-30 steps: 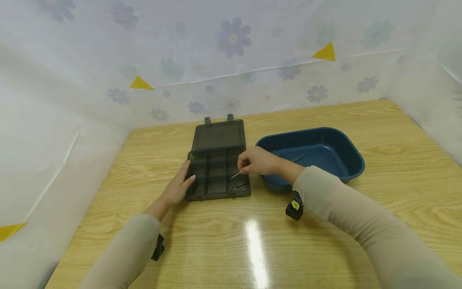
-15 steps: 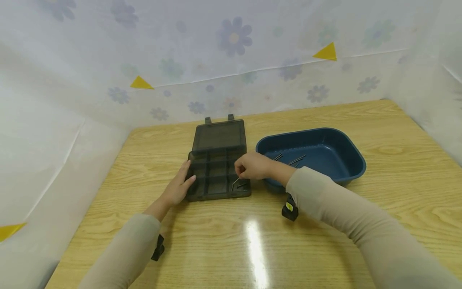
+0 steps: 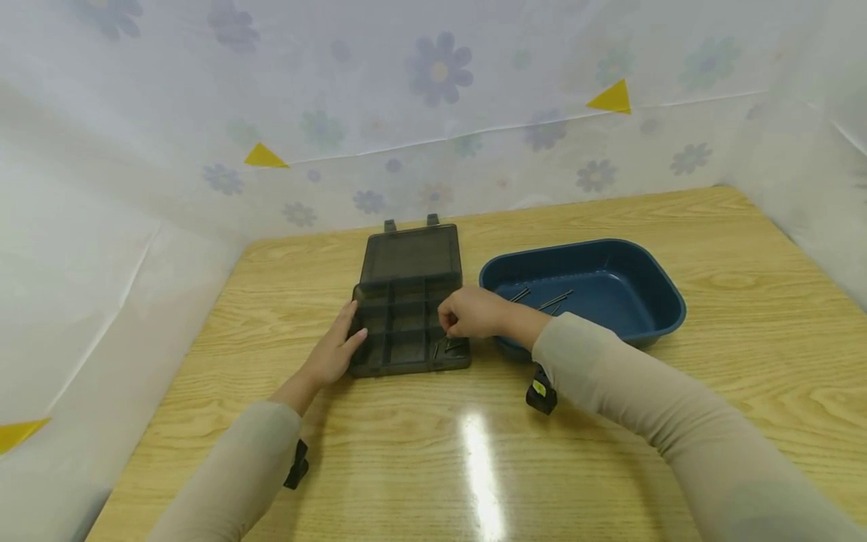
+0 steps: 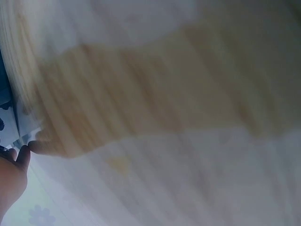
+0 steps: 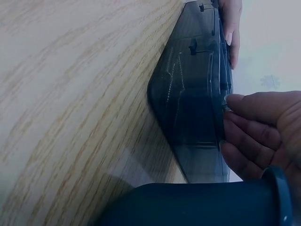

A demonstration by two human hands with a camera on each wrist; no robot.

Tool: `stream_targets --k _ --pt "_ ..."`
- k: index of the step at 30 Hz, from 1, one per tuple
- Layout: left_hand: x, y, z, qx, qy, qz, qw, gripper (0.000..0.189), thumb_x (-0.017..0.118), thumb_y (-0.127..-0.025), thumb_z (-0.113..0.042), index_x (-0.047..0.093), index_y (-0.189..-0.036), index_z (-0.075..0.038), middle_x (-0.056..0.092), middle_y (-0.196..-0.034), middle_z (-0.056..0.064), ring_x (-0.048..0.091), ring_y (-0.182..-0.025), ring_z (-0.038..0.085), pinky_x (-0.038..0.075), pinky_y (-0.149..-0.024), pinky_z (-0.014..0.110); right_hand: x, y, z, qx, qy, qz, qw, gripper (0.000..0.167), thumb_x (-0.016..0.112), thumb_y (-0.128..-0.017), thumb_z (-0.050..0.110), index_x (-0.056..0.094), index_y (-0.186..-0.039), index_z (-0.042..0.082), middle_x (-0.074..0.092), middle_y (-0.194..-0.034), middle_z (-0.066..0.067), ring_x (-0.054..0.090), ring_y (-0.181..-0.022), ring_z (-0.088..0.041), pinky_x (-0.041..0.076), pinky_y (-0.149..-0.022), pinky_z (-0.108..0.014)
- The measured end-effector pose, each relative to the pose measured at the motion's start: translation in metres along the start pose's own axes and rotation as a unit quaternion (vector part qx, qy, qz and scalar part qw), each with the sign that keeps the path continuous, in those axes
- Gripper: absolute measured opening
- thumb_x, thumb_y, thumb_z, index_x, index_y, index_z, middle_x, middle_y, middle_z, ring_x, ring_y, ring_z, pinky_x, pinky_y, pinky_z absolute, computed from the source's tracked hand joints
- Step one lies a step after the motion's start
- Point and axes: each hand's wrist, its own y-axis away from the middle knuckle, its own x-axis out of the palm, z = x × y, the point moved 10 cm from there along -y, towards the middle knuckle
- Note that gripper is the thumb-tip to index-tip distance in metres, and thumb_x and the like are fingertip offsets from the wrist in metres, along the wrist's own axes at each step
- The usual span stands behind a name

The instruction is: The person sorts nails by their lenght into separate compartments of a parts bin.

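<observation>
A dark translucent compartment box (image 3: 405,352) lies with its lid (image 3: 411,254) folded back. My left hand (image 3: 330,352) rests on its left edge, fingers straight, thumb over the rim. Over the front right compartment my right hand (image 3: 474,312) pinches a thin nail (image 3: 448,340) between thumb and fingertips; the fingers hide most of it. Several nails (image 3: 436,352) lie in that compartment. In the right wrist view, the pinching fingers (image 5: 249,106) are at the box wall (image 5: 193,103). To the right, a blue basin (image 3: 660,301) holds several more nails (image 3: 555,301), partly behind my right wrist.
The basin stands close beside the box, under my right forearm (image 3: 609,361). Wood-grained tabletop (image 3: 379,467) extends in front and to both sides. A white flowered sheet (image 3: 379,98) hangs behind, with yellow triangles (image 3: 612,98) on it.
My right hand has moved slightly left and down, lowering the nail's tip into the front right compartment. The left hand and the box have stayed in place.
</observation>
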Motion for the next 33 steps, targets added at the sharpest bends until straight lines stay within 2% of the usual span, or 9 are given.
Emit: stream_targets --k 10,17,21,27,33 --pt "0.000 -0.001 -0.001 -0.001 0.001 0.003 1.0000 0.057 0.032 -0.095 -0.027 0.003 -0.139 -0.005 -0.001 -0.142 0.017 0.001 -0.128 0.030 0.008 -0.100 0.048 -0.001 0.001 -0.001 0.005 0.001 0.000 1.0000 0.007 0.058 -0.082 0.009 0.059 -0.076 0.013 0.055 -0.072 0.005 0.050 -0.064 -0.011 0.042 -0.059 -0.027" --pt "0.000 0.001 -0.001 -0.003 -0.007 0.005 1.0000 0.057 0.032 -0.095 -0.026 0.003 -0.139 -0.004 -0.001 -0.142 0.017 0.001 -0.128 0.030 0.007 -0.100 0.048 -0.004 0.003 -0.005 0.006 -0.063 -0.021 0.9978 0.007 0.057 -0.083 0.010 0.063 -0.086 0.007 0.059 -0.078 0.005 0.054 -0.071 -0.009 0.045 -0.063 -0.026" --pt "-0.001 0.001 -0.002 0.004 -0.005 0.005 1.0000 0.058 0.031 -0.095 -0.026 0.001 -0.139 -0.004 -0.001 -0.142 0.017 0.000 -0.128 0.029 0.007 -0.100 0.048 -0.012 0.006 -0.007 0.006 -0.111 -0.047 0.9928 0.009 0.058 -0.083 0.011 0.063 -0.087 0.005 0.061 -0.078 0.000 0.054 -0.068 -0.009 0.045 -0.060 -0.025" --pt "-0.003 0.000 -0.001 0.007 -0.019 0.004 0.9998 0.059 0.029 -0.095 -0.030 -0.001 -0.139 -0.005 -0.002 -0.142 0.017 0.000 -0.128 0.030 0.007 -0.100 0.048 -0.021 0.011 -0.011 0.022 -0.154 -0.064 0.9858 0.011 0.058 -0.083 0.013 0.062 -0.089 0.005 0.062 -0.081 -0.004 0.054 -0.070 -0.010 0.044 -0.061 -0.027" --pt "-0.002 0.000 0.000 0.006 -0.016 0.009 0.9998 0.059 0.029 -0.095 -0.031 -0.002 -0.139 -0.005 -0.002 -0.142 0.017 -0.001 -0.129 0.029 0.007 -0.100 0.048 -0.026 0.018 -0.016 0.032 -0.187 -0.067 0.9794 0.014 0.058 -0.083 0.014 0.062 -0.091 0.004 0.061 -0.082 -0.004 0.057 -0.075 -0.019 0.044 -0.061 -0.028"
